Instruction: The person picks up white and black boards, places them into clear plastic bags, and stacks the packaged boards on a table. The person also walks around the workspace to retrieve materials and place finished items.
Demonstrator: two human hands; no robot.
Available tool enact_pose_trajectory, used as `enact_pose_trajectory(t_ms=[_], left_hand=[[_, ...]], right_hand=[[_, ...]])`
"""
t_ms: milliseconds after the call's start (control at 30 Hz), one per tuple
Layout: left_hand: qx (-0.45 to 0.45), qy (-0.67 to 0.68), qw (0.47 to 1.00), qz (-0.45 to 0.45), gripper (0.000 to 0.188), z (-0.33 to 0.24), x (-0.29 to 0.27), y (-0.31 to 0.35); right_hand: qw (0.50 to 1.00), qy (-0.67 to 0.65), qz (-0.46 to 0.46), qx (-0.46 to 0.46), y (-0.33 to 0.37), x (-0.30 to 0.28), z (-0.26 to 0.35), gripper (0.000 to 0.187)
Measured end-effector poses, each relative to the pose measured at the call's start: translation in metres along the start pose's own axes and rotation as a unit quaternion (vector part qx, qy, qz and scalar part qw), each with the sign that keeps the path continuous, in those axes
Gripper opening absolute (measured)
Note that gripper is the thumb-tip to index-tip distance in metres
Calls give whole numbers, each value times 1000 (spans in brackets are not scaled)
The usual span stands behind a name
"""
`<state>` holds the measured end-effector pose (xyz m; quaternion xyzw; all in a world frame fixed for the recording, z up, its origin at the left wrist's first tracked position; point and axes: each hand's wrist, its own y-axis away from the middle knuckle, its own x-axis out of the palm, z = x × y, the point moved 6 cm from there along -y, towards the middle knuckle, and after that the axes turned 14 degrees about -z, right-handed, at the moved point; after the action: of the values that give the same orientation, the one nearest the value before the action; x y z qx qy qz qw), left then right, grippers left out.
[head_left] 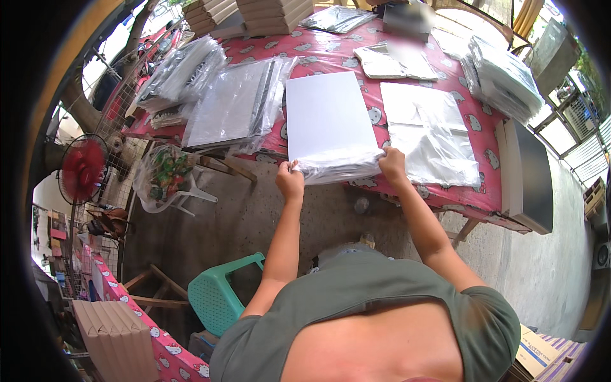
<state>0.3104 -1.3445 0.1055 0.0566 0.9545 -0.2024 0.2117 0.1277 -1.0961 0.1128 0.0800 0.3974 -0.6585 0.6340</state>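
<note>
A white rectangular board (pixel 331 114) lies at the table's near edge, its near end inside a bunched transparent plastic bag (pixel 340 167). My left hand (pixel 291 180) pinches the bag at its left corner. At the opposite corner, my right hand (pixel 393 164) has its fingers closed on the same bag. The plastic stretches in crumpled folds between both hands. To the right lie flat plastic sleeves (pixel 426 127), whitish and creased. On the left is a stack of boards wrapped in plastic (pixel 232 105).
A pink patterned cloth covers the table (pixel 321 51). More wrapped stacks (pixel 503 76) stand at the far right, and brown cartons (pixel 273 14) at the back. A dark-faced box (pixel 527 175) sits by the right edge. Behind me are a green stool (pixel 219 296) and, leftward, a red fan (pixel 83 169).
</note>
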Motion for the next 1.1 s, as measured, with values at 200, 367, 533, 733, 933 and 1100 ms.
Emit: enact_pose_trajectory(t_ms=[200,367,533,733,933,1100], left_hand=[[83,59,994,26,8,-6,-58,32],[-245,255,918,182,18,-3,-115,61],[-227,596,726,258,25,-102,-122,-19],[-168,584,769,201,21,-191,-39,-168],[-128,307,925,182,19,-86,79,-135],[41,272,959,73,29,-15,113,-136]], right_hand=[[989,79,126,13,39,-39,-18,17],[777,-445,205,396,81,-95,-15,46],[899,-415,139,11,-43,-161,64,22],[927,-363,53,-82,-177,-139,180,29],[968,-234,33,82,-175,32,8,20],[960,-263,-72,-68,-161,31,-11,37]])
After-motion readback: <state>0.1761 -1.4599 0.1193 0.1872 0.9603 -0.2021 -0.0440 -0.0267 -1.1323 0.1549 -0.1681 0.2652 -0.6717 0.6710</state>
